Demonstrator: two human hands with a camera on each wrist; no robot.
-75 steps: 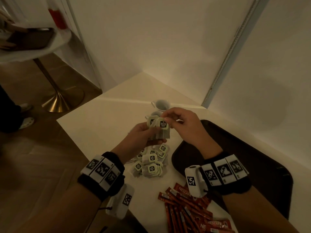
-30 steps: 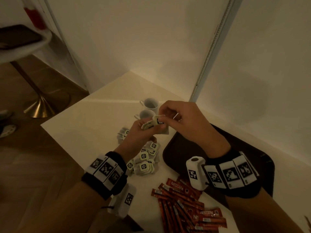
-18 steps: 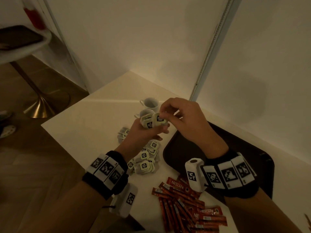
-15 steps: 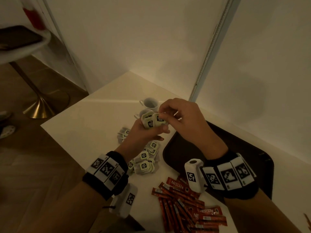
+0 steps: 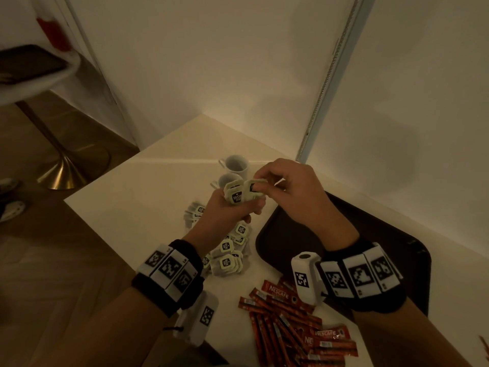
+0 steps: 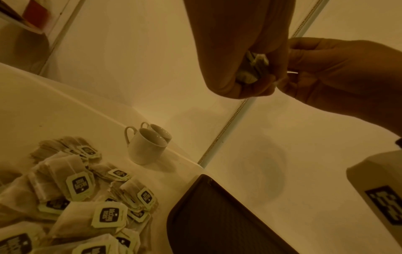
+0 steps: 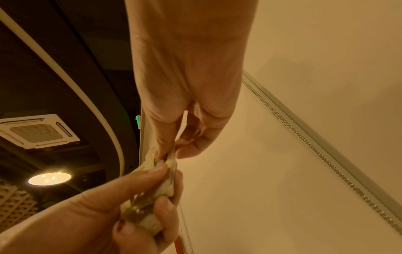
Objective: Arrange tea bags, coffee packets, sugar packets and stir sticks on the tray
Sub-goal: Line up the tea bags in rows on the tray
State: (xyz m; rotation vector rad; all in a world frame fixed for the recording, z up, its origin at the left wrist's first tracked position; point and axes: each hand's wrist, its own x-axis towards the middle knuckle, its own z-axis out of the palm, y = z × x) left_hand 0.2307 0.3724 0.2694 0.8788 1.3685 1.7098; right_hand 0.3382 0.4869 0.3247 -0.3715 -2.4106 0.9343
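Note:
My left hand [image 5: 230, 210] grips a small bunch of tea bags [image 5: 239, 193] above the table, their pale green tags pointing up. My right hand [image 5: 288, 186] pinches the top of that bunch [image 7: 167, 161] from the right, just above the dark tray's near-left corner. The same tea bags [image 6: 253, 68] show inside my left fist in the left wrist view. A loose pile of tea bags [image 5: 227, 258] [image 6: 87, 202] lies on the table under my left hand. Red coffee sticks [image 5: 288, 321] lie scattered near the front edge. The dark tray [image 5: 370, 250] [image 6: 217, 214] holds nothing that I can see.
Two white cups [image 5: 234, 170] [image 6: 145, 144] stand beyond the tea bag pile, near the wall corner. The cream table [image 5: 132, 197] ends in an edge on the left, with wooden floor and a brass table base [image 5: 62, 172] below.
Both hands stay together over the pile, holding the bunch of tea bags. My right fingers have shifted along the tags, and the bunch has turned slightly in my left hand.

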